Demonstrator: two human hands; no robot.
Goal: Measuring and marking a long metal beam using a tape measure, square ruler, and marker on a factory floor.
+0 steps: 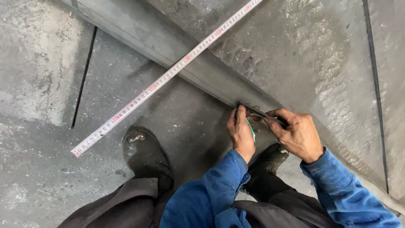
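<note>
A view straight down onto a grey, stained concrete floor [38, 76], seen from the head of a person standing on it. A long dark steel beam [168, 46] runs diagonally from the upper left toward the lower right, taking up much of the upper half of the view. Across the beam lies a white measuring tape [160, 82], stretched from the top right edge down to a free end on the floor at the left.

Below are the person's dark trousers [126, 202] and blue sleeves [206, 194], with two worn black boots (the one [143, 152] on the left of the view in full sight, the other [268, 158] partly hidden under the arms).

Both hands meet at the near edge of the beam. The right hand [299, 135] is closed around a thin dark metal straightedge [257, 112], pressing it against the beam's edge. The left hand [240, 131], just beside it, has its fingers curled around a slim green marking pencil [251, 128], with the fingertips touching the beam by the straightedge's far end.
</note>
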